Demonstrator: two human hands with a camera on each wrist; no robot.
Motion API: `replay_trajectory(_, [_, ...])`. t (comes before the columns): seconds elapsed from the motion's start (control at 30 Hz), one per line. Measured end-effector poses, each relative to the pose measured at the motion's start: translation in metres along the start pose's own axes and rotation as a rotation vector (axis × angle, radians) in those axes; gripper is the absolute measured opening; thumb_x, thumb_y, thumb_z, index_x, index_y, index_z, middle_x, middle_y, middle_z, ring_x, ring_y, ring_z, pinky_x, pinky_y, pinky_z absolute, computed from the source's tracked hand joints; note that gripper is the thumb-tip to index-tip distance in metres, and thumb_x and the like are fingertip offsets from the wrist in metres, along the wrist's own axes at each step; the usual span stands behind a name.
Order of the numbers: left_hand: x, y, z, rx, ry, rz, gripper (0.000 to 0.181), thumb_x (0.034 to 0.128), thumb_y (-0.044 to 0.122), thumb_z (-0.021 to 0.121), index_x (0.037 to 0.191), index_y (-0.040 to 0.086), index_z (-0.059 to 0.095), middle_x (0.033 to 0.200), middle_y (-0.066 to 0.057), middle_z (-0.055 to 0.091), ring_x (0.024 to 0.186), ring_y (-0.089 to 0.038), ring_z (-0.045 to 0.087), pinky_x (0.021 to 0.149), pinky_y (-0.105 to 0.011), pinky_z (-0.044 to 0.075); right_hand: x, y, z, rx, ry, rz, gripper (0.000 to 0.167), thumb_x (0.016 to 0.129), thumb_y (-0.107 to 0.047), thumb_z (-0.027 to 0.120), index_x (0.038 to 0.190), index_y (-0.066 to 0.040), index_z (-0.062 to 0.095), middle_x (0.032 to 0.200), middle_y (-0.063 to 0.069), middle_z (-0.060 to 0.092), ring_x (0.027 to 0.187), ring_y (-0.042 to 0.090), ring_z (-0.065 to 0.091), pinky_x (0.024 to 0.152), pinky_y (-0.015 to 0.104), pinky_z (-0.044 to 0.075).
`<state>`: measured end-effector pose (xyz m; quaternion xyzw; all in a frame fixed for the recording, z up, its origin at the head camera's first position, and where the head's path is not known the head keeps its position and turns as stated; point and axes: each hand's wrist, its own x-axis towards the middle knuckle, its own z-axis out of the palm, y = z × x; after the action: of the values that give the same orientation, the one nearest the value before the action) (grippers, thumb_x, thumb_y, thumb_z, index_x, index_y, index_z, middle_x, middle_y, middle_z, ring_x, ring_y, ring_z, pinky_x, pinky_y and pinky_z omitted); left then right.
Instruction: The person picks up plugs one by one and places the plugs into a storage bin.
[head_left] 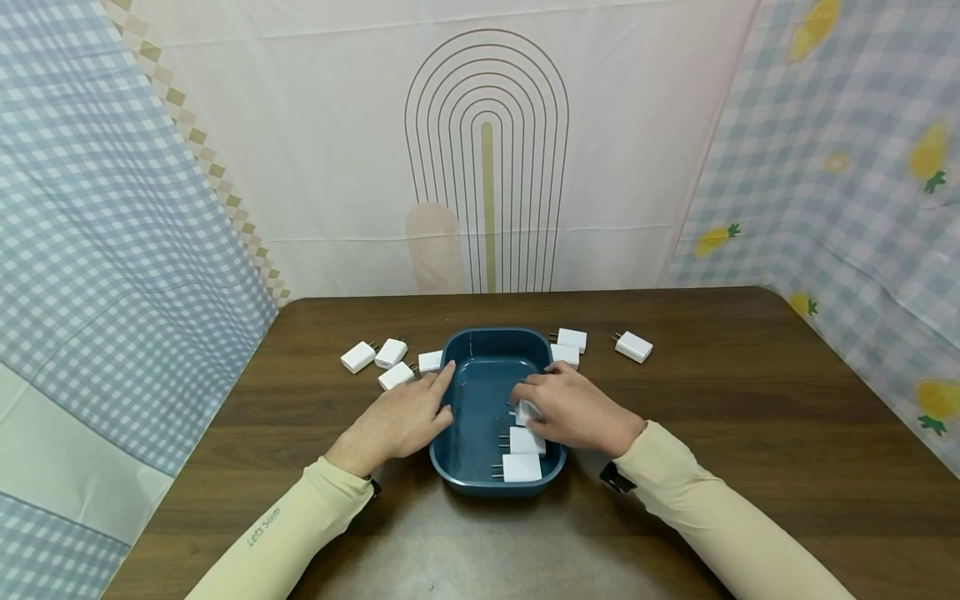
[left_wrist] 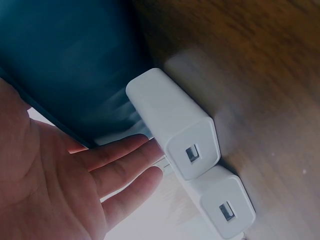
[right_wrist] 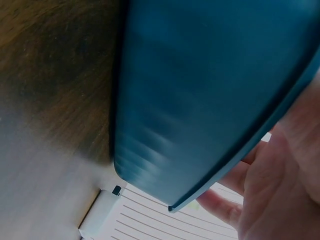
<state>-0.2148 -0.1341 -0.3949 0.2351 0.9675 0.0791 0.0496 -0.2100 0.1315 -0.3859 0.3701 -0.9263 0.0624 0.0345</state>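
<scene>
A dark blue rectangular basin [head_left: 480,489] stands on the table in the head view. My right hand [head_left: 577,410] reaches over its right rim and pinches a white plug charger [head_left: 527,412] just inside. Two more white chargers, a middle one [head_left: 527,441] and a front one [head_left: 521,468], lie in a row along the basin's right side, prongs facing left. Over the left rim rests my left hand [head_left: 401,417], its index finger extended along the edge and nothing in its grasp. In the left wrist view, its fingers are near a white charger [left_wrist: 172,120] outside the basin.
Left of the basin lie several loose chargers [head_left: 358,357], one close against its wall. Beyond the right rim are two chargers [head_left: 572,339] near each other and a separate one [head_left: 633,347] farther right. The wooden table [head_left: 712,375] ends at a patterned cloth [head_left: 337,167].
</scene>
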Motion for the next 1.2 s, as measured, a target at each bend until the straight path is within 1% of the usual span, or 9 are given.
replay_trajectory(0.3, [0.0001,-0.0012,0.0009,0.0,-0.008,-0.004,0.07,0.1009,0.033,0.045,0.161,0.007,0.023,0.155,-0.016,0.048,0.136,-0.032,0.054,0.113,-0.047,0.043,0.0009,-0.0013,0.0002,0.009,-0.05,0.003,0.031,0.088,-0.024,0.079,0.117,-0.014,0.074,0.111,0.006,0.077,0.103,0.02,0.071,0.108,0.056,0.043])
replay_trajectory(0.6, [0.0018,-0.0023,0.0015,0.009,-0.009,0.008,0.07,0.1009,0.033,0.045,0.161,0.006,0.022,0.154,-0.016,0.048,0.134,-0.032,0.055,0.113,-0.046,0.044,0.002,-0.0011,0.0004,-0.012,-0.072,-0.004,0.03,0.089,-0.024,0.077,0.118,-0.015,0.075,0.111,0.006,0.077,0.103,0.019,0.072,0.11,0.059,0.042])
replay_trajectory(0.77, [0.0022,-0.0024,0.0008,0.001,-0.012,0.012,0.07,0.1007,0.032,0.044,0.161,0.006,0.023,0.154,-0.017,0.048,0.135,-0.033,0.055,0.113,-0.047,0.043,0.0022,-0.0008,-0.0003,-0.004,-0.085,-0.001,0.03,0.089,-0.022,0.077,0.118,-0.015,0.075,0.109,0.005,0.078,0.101,0.019,0.073,0.111,0.06,0.041])
replay_trajectory(1.2, [0.0004,-0.0019,0.0004,-0.008,-0.015,0.003,0.069,0.1013,0.032,0.045,0.162,0.007,0.023,0.154,-0.016,0.048,0.134,-0.032,0.056,0.113,-0.046,0.044,0.0022,-0.0018,0.0001,0.027,-0.1,0.0,0.027,0.089,-0.018,0.076,0.116,-0.015,0.075,0.109,0.005,0.078,0.102,0.019,0.072,0.113,0.061,0.038])
